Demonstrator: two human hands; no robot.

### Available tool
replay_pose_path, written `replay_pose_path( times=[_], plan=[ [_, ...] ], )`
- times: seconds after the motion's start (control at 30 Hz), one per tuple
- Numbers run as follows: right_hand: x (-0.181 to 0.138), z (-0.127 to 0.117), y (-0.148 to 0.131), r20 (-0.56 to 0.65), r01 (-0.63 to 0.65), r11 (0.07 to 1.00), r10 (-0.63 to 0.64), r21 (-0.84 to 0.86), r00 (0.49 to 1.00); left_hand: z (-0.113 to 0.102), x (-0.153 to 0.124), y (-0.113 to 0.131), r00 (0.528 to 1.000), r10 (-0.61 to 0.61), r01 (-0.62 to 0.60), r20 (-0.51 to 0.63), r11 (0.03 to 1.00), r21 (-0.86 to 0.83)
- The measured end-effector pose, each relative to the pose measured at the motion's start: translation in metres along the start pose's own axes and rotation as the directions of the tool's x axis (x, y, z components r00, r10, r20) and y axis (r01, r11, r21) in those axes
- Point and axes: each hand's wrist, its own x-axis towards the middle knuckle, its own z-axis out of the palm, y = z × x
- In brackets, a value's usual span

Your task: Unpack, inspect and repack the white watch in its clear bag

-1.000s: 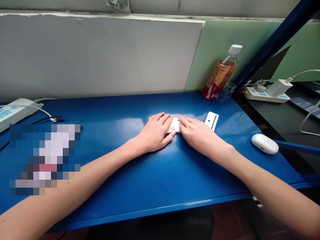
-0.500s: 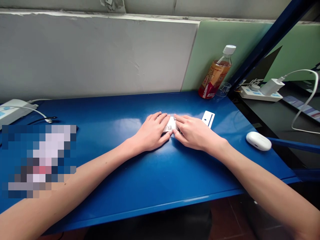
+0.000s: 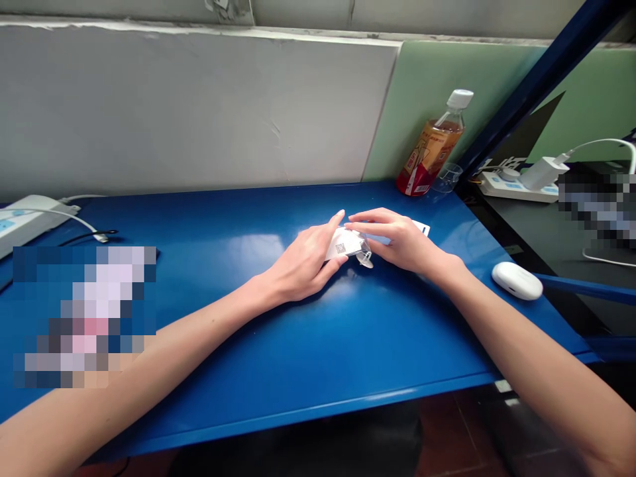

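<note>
Near the middle of the blue desk, a small white box [image 3: 340, 248] with a square printed code lies between the thumb and fingers of my left hand [image 3: 307, 264]. The index finger of that hand lifts off the far side. At the right end of the box, a small clear-and-white piece [image 3: 366, 257] sticks out; what it is I cannot make out. My right hand [image 3: 405, 240] hovers around this end with its fingers stretched and apart. Whether its fingertips touch the box is unclear. Partly hidden behind my right hand is a white card [image 3: 421, 228].
A drink bottle [image 3: 431, 156] stands by the wall beside a clear plastic cup [image 3: 447, 177]. To the right sits a white earbud case [image 3: 517, 281]. Power strips [image 3: 34, 215] with cables lie at both sides. A pixelated object [image 3: 106, 285] rests beside my left forearm.
My right hand has drawn back a little and its fingers have spread. The clear-and-white piece now shows at the box's right end. My left index finger has lifted.
</note>
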Motion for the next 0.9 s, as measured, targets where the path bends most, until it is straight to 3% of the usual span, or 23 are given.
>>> replay_pose_path(
  times=[0.13,0.3,0.43,0.57,0.7,0.8,0.9],
  plan=[
    [0.003,-0.006,-0.005,-0.062,0.01,0.979,0.003,0.204,0.998,-0.003,-0.002,-0.001,0.998,0.06,-0.061,-0.008,0.986,-0.155],
    [0.01,-0.014,-0.018,-0.182,-0.113,0.831,0.25,0.545,0.951,-0.005,-0.002,-0.006,0.994,0.064,-0.089,-0.091,0.945,-0.316],
    [0.013,-0.016,-0.018,-0.06,-0.295,0.7,0.435,0.65,0.899,-0.005,-0.002,-0.007,0.991,0.061,-0.094,-0.117,0.95,-0.297],
    [0.012,-0.012,-0.012,0.115,-0.426,0.654,0.463,0.625,0.879,-0.006,-0.003,-0.001,0.992,-0.05,0.02,-0.112,0.966,-0.256],
    [0.01,-0.001,-0.01,0.129,-0.469,0.728,0.472,0.5,0.872,-0.008,-0.001,0.004,0.994,-0.021,0.005,-0.108,0.989,-0.145],
    [0.007,0.009,-0.01,0.079,-0.443,0.821,0.447,0.36,0.891,-0.008,0.001,0.005,0.999,0.016,-0.015,0.035,0.999,-0.044],
    [0.005,0.014,-0.01,0.037,-0.361,0.915,0.36,0.182,0.932,-0.008,0.002,0.007,0.984,-0.02,0.02,0.175,1.0,0.003]
  ],
)
